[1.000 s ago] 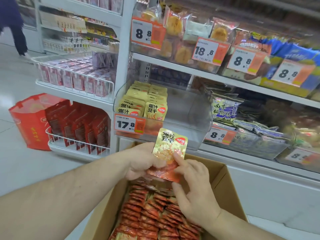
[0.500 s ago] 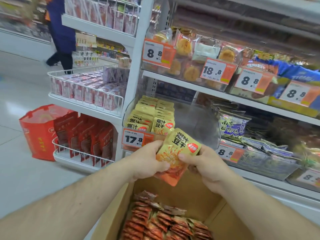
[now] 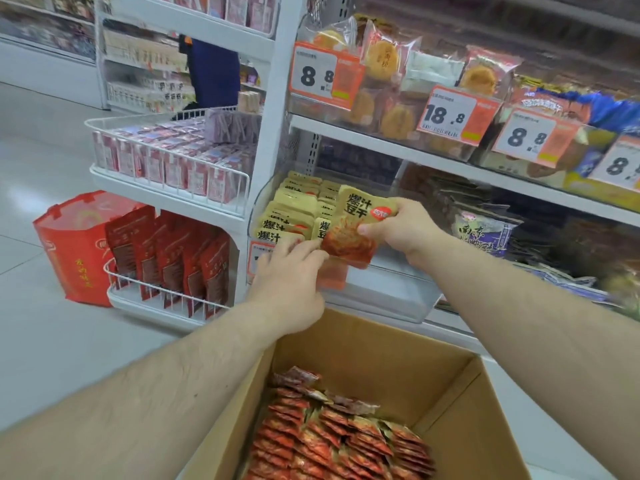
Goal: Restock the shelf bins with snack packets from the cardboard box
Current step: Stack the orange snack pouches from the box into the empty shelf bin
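— Snack packets: where?
— Mostly down in the open cardboard box (image 3: 446,386) at the bottom of view, packed in overlapping orange-red rows (image 3: 332,441) against its left and near side. More standing upright in the clear shelf bin (image 3: 391,296) on the lower shelf, yellow tops showing, filling only the bin's left part (image 3: 294,216).
— Anything bigger around?
— White shelving (image 3: 408,147) with pastry packs and orange price tags (image 3: 457,114) above. Left of that, white wire baskets: pink boxes (image 3: 166,161) in the upper, dark red pouches (image 3: 173,258) in the lower. Red bag (image 3: 72,251) on the floor beside them. Farther back, someone in blue (image 3: 213,74) in the aisle.
— And the one packet up in the air?
— Yellow-and-orange snack packet (image 3: 356,226), held just in front of the bin's stocked rows, tilted, above the box.
— Held how?
— Right hand (image 3: 401,230) pinching its right edge, thumb in front and fingers curled behind. Left hand (image 3: 287,282) below and to the left, fingertips reaching the packet's lower left corner; hard to say whether gripping or only touching, fingers lightly curled and close together.
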Tool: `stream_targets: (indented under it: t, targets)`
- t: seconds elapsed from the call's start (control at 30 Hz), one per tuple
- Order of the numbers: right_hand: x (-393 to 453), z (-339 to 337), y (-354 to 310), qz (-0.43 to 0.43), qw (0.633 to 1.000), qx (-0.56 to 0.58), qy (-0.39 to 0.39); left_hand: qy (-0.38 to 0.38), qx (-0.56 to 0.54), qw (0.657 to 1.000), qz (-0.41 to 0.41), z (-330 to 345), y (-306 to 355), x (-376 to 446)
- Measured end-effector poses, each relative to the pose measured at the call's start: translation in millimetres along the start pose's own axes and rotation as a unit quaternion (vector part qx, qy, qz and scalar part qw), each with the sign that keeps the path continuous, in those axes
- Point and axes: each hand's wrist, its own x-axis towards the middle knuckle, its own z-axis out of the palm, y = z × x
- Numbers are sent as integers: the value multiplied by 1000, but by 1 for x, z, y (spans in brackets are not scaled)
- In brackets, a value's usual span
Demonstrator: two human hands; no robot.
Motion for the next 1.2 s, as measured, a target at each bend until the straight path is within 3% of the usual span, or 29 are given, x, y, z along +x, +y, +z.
stream_targets:
  t: [0.2,0.63,0.8,1.07,1.2]
  targets:
    - [14,25,10,55,986,-128,-90,-18,7,1000,-16,4,-1,2]
    - [24,47,20,54,959,-275,-39,-23,26,999,-10,10,-1,1]
    - [21,47,16,102,955,-275,-31,-26,31,999,-7,10,0,1]
    - [18,52,12,103,966,-235,-42,-24,38,999,-8,13,0,3]
    - [9,48,5,121,965,-216,-82,-11,39,999,-7,13,2,2]
